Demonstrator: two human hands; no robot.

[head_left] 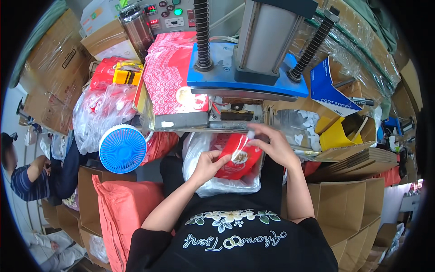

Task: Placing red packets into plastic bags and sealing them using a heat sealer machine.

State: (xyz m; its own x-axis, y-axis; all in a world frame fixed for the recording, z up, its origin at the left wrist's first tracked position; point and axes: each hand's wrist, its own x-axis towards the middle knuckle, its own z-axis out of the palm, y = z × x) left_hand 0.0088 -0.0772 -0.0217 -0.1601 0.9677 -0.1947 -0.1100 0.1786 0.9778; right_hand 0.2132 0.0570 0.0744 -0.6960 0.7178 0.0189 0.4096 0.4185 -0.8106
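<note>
Over my lap, my left hand (pixel 210 167) pinches the left side of a red pouch (pixel 232 170) with a printed oval picture on its front. My right hand (pixel 274 146) has thumb and forefinger around a small white spout (pixel 250 134) at the pouch's upper right corner. Beneath the pouch sits a clear plastic bag (pixel 195 183) lining a container on my lap, with more red in it. Just beyond my hands stands a press with a blue plate (pixel 249 75) raised above its lower bed (pixel 235 120).
A blue fan (pixel 123 148) and a bag of red pouches (pixel 102 111) are at the left. More red pouches (pixel 170 68) lie flat beside the press. At the right are a yellow bin (pixel 340 135) and cardboard boxes (pixel 342 204). Another person (pixel 29 179) sits far left.
</note>
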